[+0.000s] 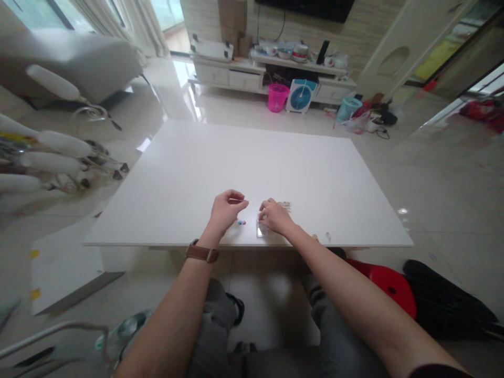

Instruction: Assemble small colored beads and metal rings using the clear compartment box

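Hands (249,212) above tabletop (252,168); clear case (260,230) under right fingers (263,214).

That's a wide white table, with small blue and pink pieces (241,222) and a shallow clear case (260,231) near its close edge. Tiny gold-toned bits (286,205) lie just beyond the case on the tabletop (244,163).
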A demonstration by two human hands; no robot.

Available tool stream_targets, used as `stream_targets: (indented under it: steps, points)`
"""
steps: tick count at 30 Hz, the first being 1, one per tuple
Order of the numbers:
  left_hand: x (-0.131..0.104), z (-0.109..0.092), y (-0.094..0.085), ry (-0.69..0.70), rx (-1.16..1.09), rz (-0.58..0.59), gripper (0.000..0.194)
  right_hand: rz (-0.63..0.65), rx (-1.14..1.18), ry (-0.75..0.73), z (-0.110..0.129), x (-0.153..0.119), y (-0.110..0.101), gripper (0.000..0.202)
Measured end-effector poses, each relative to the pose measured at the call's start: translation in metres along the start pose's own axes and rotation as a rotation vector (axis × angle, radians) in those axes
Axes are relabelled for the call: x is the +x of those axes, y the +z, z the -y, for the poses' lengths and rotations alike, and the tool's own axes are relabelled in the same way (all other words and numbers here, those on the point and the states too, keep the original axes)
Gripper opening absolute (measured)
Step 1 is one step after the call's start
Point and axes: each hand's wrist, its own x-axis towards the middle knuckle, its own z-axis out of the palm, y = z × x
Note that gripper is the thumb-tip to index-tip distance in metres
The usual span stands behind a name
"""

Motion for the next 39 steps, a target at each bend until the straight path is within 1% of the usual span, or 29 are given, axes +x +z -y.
stream_targets:
  steps: [3,6,11,17,21,23,26,29,31,35,39]
  points:
    - [0.001,0.0,0.004,0.009,-0.001,0.004,0.021,0.01,-0.027,0.006,0.003,0.001,-0.001,0.007]
    - [0.002,0.001,0.005,0.012,0.007,0.008,0.021,-0.002,-0.018,0.011,0.0,-0.001,-0.003,0.002]
    - [0.001,0.003,0.005,0.019,0.018,0.012,0.021,-0.008,-0.014,0.036,-0.003,0.0,-0.002,0.012]
    - [0.002,0.009,0.007,0.011,0.027,0.021,0.02,0.015,-0.056,0.055,0.003,0.005,-0.002,0.014]
    - [0.002,0.009,0.01,0.015,0.03,0.035,0.02,0.01,-0.009,0.059,0.0,0.003,-0.004,0.014]
    - [0.001,0.007,0.011,0.02,0.026,0.044,0.019,-0.023,0.048,0.061,-0.002,0.003,-0.007,0.014]
    - [0.0,0.007,0.014,0.012,-0.007,0.07,0.02,-0.16,0.171,0.038,-0.004,0.004,-0.012,0.014]
    - [0.0,0.01,0.015,0.005,-0.097,0.12,0.023,-0.324,0.312,-0.035,0.0,0.006,-0.017,0.011]
    - [0.001,0.012,0.016,0.01,-0.161,0.144,0.024,-0.386,0.384,-0.102,0.004,0.006,-0.019,0.008]
    - [0.003,0.016,0.016,0.01,-0.227,0.163,0.026,-0.415,0.436,-0.192,0.009,0.005,-0.02,0.01]
    - [0.002,0.015,0.016,-0.001,-0.246,0.171,0.028,-0.408,0.419,-0.195,0.009,0.003,-0.019,0.011]
